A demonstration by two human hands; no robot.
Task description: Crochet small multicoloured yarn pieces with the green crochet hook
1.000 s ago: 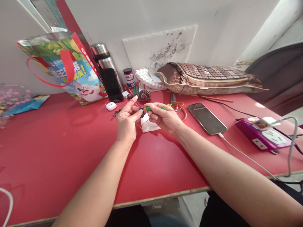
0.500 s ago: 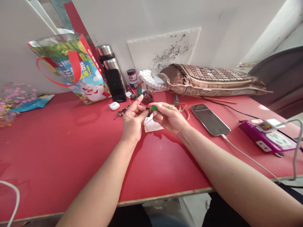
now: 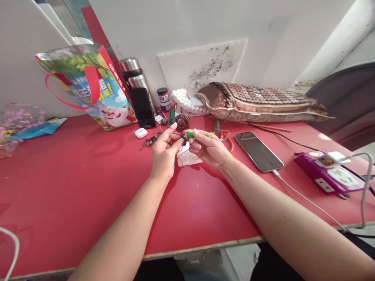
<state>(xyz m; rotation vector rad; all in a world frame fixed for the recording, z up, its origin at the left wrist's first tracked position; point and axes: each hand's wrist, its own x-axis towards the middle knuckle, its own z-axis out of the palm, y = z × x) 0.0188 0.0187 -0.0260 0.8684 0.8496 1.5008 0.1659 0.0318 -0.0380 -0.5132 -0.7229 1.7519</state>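
Right hand [image 3: 210, 149] grips a green-handled tool [image 3: 190, 134]; left hand [image 3: 164, 153] pinches the multicoloured yarn piece [image 3: 184, 137] just beside it; some part seems already worked, yet the piece looks unfinished; farther back, the yarn ball [image 3: 183, 121] lies unworked.

**Shopping Bag Does the Talking at Red Table**

From where I stand, large Chinese characters cross the front of a colourful shopping bag [image 3: 78, 85]; "王", "诺" and "果" can be made out, ending in a yellow exclamation mark [image 3: 109, 86]. A red handle [image 3: 93, 84] covers part of the line. Print on the bag's side strip [image 3: 113, 70] and a dark-lidded jar [image 3: 163, 100] is too small to read.
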